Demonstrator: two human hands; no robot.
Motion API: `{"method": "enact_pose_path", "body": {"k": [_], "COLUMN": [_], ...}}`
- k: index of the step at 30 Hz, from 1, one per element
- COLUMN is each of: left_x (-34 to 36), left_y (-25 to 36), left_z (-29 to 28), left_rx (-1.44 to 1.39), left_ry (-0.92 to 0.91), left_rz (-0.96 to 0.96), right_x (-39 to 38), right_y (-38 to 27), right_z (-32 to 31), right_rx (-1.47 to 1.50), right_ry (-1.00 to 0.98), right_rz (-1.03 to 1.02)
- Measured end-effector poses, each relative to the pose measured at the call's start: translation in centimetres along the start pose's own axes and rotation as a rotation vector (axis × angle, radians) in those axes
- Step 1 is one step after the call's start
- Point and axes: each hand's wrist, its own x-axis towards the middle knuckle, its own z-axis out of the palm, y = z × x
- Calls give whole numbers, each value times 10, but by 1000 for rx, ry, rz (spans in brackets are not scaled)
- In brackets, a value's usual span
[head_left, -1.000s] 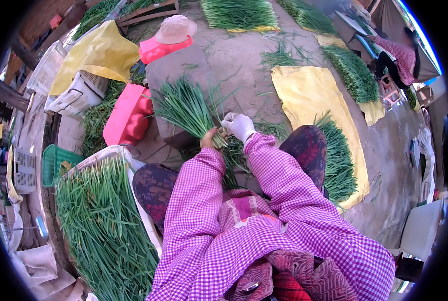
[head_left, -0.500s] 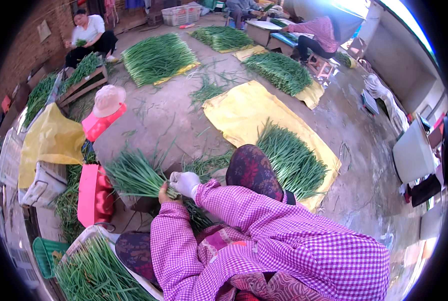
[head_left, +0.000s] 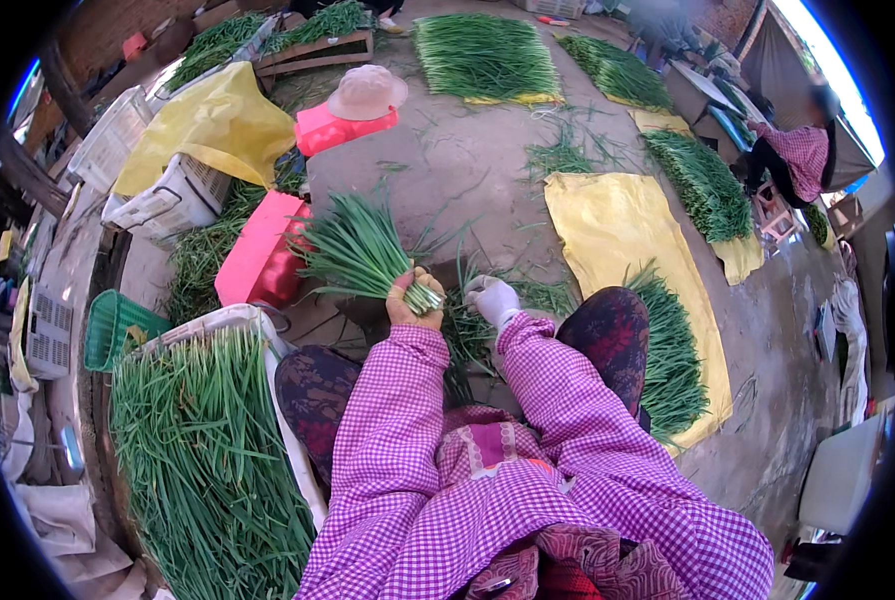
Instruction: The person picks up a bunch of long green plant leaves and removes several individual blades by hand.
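Observation:
My left hand is closed round the cut ends of a bunch of garlic chives. The leaves fan up and to the left, and the pale stem ends stick out on the right of the fist. A short gap to the right, my right hand, in a white glove, is held apart from the bunch with its fingers curled. Whether anything is pinched in them is hidden. Loose leaves lie on the ground beyond the right hand. Beside my right knee, a pile of chives rests on a yellow sheet.
A white-rimmed crate full of chives stands at my left. Near it are a green basket, a red box and a white crate. A hat sits farther off. One person sits at the far right.
My right hand has come away from the chive bunch, which my left hand now holds alone. My view has swung left and down, showing more of the chive-filled crate.

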Motion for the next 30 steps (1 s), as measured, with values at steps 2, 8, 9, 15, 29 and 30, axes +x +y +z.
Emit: {"method": "enact_pose_path", "body": {"k": [2, 8, 9, 15, 29, 30], "left_x": [-4, -26, -29, -29, -35, -36], "left_y": [9, -8, -9, -29, -52, -54], "left_z": [-6, 11, 12, 8, 14, 19], "left_rx": [-84, -31, -7, 103, 611, 608], "left_ry": [-148, -276, -312, -461, -527, -559], "left_rz": [-88, -149, -164, -331, -455, -458], "right_x": [-11, 4, 0, 10, 60, 64], "right_y": [-15, -50, -66, -130, -118, -117], "right_z": [5, -33, -43, -121, -175, -179], "right_rx": [-247, 515, 502, 258, -73, -200], "right_ry": [163, 61, 73, 280, 197, 258], "right_rz": [-210, -299, -353, -595, -560, -562]}}
